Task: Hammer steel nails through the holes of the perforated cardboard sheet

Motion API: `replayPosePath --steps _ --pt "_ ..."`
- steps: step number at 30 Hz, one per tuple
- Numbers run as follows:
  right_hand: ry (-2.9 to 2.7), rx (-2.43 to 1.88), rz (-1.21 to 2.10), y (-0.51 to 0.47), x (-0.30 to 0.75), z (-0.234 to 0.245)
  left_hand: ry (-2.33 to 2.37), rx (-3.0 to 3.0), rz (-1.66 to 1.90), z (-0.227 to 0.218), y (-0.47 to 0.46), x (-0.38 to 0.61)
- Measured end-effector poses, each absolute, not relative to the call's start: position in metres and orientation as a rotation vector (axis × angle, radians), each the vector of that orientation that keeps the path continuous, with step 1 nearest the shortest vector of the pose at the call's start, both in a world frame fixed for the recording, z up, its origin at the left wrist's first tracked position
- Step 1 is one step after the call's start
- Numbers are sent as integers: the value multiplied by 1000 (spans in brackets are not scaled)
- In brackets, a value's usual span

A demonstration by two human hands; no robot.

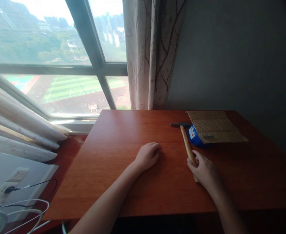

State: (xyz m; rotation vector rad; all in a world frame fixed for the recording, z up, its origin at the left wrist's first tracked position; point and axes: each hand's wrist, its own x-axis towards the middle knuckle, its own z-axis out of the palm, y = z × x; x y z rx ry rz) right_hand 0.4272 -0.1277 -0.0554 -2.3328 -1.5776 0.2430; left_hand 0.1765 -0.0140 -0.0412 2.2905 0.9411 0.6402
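My right hand [203,169] is wrapped round the lower part of the wooden handle of a hammer [187,143]. The hammer's dark metal head points away from me, close to a blue box [195,138] with a white label. My left hand [148,156] rests on the table to the left of the hammer, its fingers curled in and nothing visible in them. A piece of corrugated cardboard [214,122] lies over the blue box and hides most of it. Some small dark metal pieces [208,136], too small to name surely, lie on the cardboard's near part.
The reddish-brown wooden table [113,182] spans the view, its far edge near a grey wall [230,58] and patterned curtain [143,65]. A window [60,68] is at the left. Below it are a wall socket [6,188] with a black plug and loose white cables [35,213].
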Motion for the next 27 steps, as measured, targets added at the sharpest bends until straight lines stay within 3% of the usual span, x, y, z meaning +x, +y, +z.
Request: replayPosePath --steps 13,27 --pt "-1338 -2167 341 -126 437 -65 940 2287 619 -40 -14 177" --pt "-1032 -1653 812 -137 381 -62 999 2023 662 -36 -14 177"
